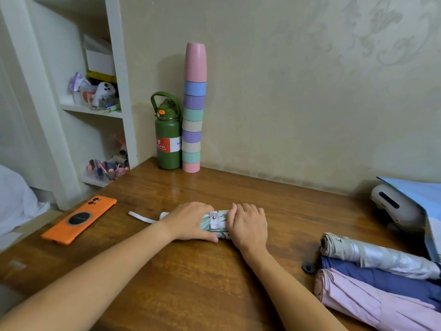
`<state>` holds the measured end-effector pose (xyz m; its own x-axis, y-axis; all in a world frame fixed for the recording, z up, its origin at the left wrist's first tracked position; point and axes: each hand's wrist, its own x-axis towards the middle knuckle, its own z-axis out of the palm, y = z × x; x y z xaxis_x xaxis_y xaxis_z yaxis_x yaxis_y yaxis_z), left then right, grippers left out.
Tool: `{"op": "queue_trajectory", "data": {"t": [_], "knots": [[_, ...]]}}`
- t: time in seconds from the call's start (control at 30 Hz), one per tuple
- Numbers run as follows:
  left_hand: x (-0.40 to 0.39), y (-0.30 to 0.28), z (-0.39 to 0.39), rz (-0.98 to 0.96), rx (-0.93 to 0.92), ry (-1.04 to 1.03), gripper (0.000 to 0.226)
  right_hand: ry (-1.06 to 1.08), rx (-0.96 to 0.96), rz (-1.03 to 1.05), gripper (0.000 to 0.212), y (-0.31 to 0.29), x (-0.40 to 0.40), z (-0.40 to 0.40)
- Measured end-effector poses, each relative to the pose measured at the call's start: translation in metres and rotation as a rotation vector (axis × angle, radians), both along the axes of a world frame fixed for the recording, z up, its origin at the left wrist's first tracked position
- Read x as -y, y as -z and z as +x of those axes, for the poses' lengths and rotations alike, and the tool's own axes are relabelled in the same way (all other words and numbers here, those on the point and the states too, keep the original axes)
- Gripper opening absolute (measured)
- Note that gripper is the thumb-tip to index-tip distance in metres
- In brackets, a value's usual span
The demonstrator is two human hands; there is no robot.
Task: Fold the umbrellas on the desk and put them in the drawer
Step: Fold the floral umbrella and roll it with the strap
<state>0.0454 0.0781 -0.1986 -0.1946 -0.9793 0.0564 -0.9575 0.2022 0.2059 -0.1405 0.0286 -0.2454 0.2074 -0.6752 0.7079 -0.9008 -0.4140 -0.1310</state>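
1. While both hands bear on the floral umbrella (pixel 216 224), it lies on its side near the centre of the tabletop (pixel 191 283), its long axis running from 9 to 3 o'clock.
2. Handling judgement: the floral umbrella appears light, with soft, slippery fabric over a stiff collapsed core. The roll is likely to loosen if pressure is released before the strap tab with its snap (pixel 214 217) is fastened.
3. Recommended hold: clamp around the middle of the roll, where the fabric is thickest, rather than at the white wrist loop (pixel 143 217), which trails limp toward 9 o'clock.
4. Left hand (pixel 191 220): curved over the 9 o'clock half of the roll, palm down, fingers wrapped across its top, thumb along the near side.
5. Right hand (pixel 248 225): curled over the 3 o'clock half, fingertips resting just beside the strap tab. It grips the roll.
6. Three more umbrellas lie touching one another at 4 o'clock: a silver umbrella (pixel 381 256), a navy umbrella (pixel 381 280) and a pink umbrella (pixel 372 304). All appear loosely closed and unstrapped.
7. No drawer is in view; its location cannot be told.
8. An orange phone (pixel 80 219) lies at 9 o'clock, well apart from the hands.
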Motion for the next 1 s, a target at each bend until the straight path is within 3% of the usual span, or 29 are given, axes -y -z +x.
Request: {"op": "queue_trajectory", "data": {"t": [0.17, 0.3, 0.37, 0.5, 0.67, 0.83, 1.0], "knots": [[0.003, -0.016, -0.008, 0.028, -0.091, -0.047, 0.054, -0.051, 0.070, -0.075, 0.034, -0.005, -0.005, -0.007], [0.001, -0.018, -0.009, 0.121, -0.283, -0.147, 0.046, -0.039, 0.322, -0.081, 0.019, -0.005, -0.006, -0.013], [0.001, -0.019, -0.008, 0.196, -0.521, -0.214, 0.045, -0.060, 0.447, -0.058, 0.024, -0.005, -0.007, -0.016], [0.002, -0.024, -0.013, 0.393, -1.200, -0.349, 0.057, -0.213, 0.437, -0.048, 0.022, -0.006, -0.011, -0.014], [0.008, -0.024, -0.032, 0.482, -1.703, -0.385, 0.041, -0.605, 0.313, 0.487, 0.019, -0.010, -0.014, -0.012], [0.011, -0.022, -0.034, 0.457, -1.711, -0.397, 0.032, -0.717, 0.369, 0.537, 0.034, -0.011, -0.013, -0.018], [0.012, -0.019, -0.029, 0.495, -1.718, -0.386, 0.043, -0.710, 0.287, 0.503, 0.013, -0.006, -0.004, -0.017]]}}
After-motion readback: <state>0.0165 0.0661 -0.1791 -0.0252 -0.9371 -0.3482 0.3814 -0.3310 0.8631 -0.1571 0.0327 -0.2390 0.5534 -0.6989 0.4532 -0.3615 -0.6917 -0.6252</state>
